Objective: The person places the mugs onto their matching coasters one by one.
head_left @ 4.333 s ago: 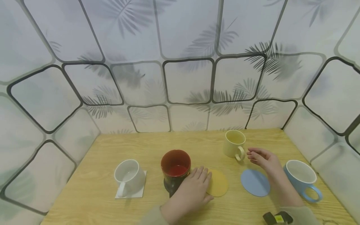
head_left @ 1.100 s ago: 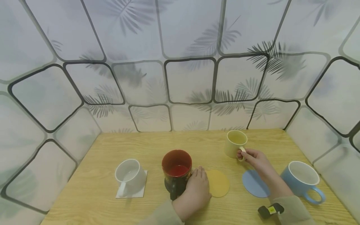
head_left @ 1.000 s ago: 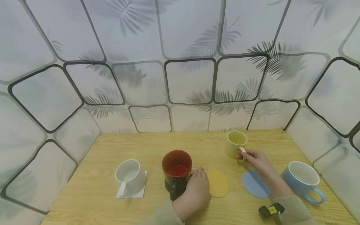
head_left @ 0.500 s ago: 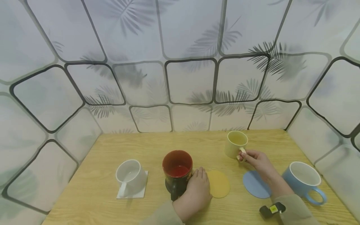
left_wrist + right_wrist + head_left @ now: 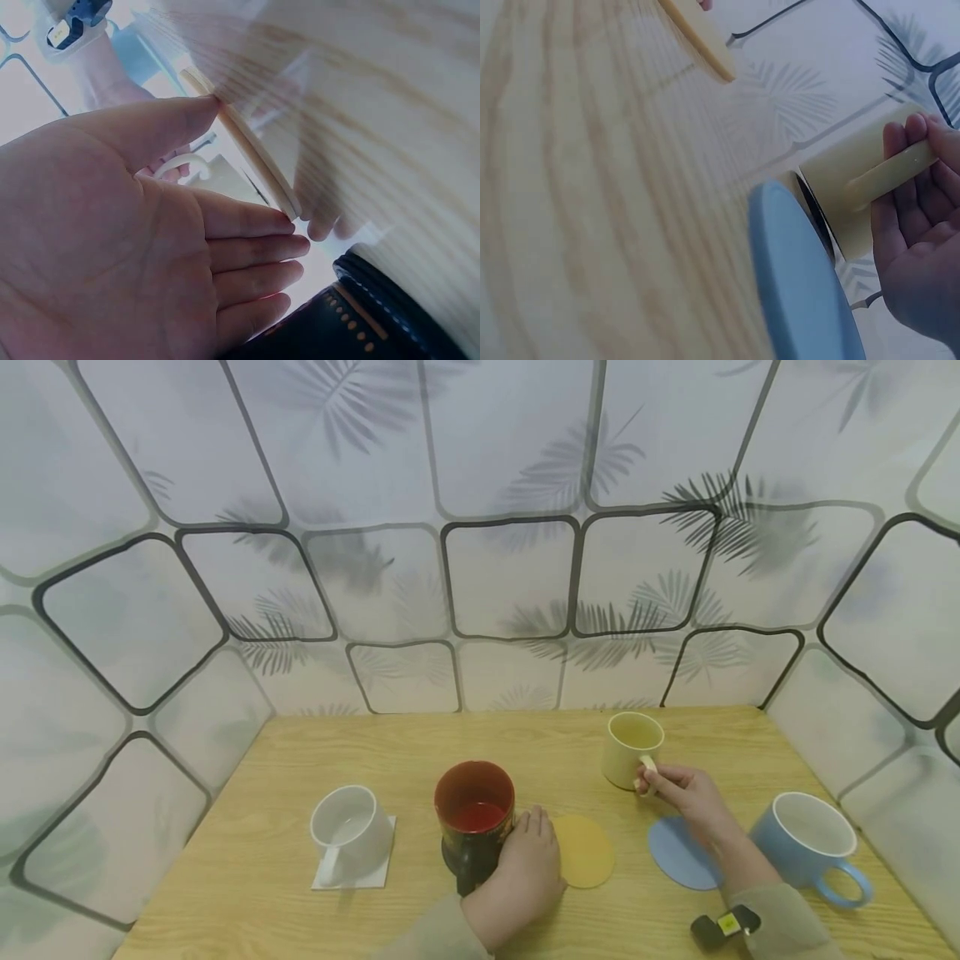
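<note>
My right hand (image 5: 690, 793) pinches the handle of a pale yellow mug (image 5: 624, 767) at the back right. In the right wrist view, its fingers (image 5: 904, 202) curl through the handle, and a dark strip shows along the mug's base. My left hand (image 5: 525, 868) lies between a black mug with a red inside (image 5: 476, 810) and a round yellow coaster (image 5: 588, 852). Its fingers are straight. In the left wrist view, the thumb and forefinger tips of the left hand (image 5: 150, 217) meet the edge of the yellow coaster (image 5: 259, 161), and the black mug (image 5: 330, 322) is close by.
A round blue coaster (image 5: 682, 856) lies in front of the yellow mug, partly behind the right wrist. The blue mug (image 5: 795, 847) stands at the far right. At left, a white mug (image 5: 356, 835) sits on a square white coaster (image 5: 381, 870). Patterned walls enclose the wooden table (image 5: 247, 827).
My right hand reached the yellow mug's handle and took hold of it. Mug and hand have since shifted slightly toward me. My left hand slid left, off the yellow coaster's face to its edge.
</note>
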A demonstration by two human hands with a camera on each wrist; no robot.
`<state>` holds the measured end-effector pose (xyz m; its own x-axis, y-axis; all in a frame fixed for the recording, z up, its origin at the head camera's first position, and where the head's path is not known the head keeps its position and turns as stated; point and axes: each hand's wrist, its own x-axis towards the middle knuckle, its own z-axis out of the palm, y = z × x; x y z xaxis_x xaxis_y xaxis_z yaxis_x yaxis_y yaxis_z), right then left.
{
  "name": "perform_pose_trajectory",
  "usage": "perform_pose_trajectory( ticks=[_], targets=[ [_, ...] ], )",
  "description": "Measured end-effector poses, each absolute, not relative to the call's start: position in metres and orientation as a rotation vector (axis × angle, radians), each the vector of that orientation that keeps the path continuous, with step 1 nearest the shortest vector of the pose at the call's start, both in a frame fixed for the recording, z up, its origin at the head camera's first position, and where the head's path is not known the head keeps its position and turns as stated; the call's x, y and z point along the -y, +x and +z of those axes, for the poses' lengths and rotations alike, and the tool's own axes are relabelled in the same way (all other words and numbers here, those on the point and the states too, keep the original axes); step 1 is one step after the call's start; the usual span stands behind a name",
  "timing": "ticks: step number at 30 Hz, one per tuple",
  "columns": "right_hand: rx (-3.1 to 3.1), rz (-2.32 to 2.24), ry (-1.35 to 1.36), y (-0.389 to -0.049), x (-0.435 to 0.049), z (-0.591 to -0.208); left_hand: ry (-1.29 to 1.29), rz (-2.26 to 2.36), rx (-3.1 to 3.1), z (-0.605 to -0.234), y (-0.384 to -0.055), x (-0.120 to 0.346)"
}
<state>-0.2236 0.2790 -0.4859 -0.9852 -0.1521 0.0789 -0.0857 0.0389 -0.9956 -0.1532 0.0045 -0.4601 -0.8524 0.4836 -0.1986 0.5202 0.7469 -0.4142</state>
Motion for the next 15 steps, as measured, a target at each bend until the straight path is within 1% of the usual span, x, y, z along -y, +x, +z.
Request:
perform_pose_trajectory(
  ticks=[7,15],
  targets=[
    [-2.117,-2.268,-0.289,-0.2187,-0.2748,-0.4876,0.818,-0.720,-2.866,-0.4614,-0.1526,-0.0046],
    [-2.107,-2.291,-0.357,-0.2135,-0.2699,-0.4831,0.813,-0.736,-2.859,-0.4642,-0.1547,-0.0043]
  ],
)
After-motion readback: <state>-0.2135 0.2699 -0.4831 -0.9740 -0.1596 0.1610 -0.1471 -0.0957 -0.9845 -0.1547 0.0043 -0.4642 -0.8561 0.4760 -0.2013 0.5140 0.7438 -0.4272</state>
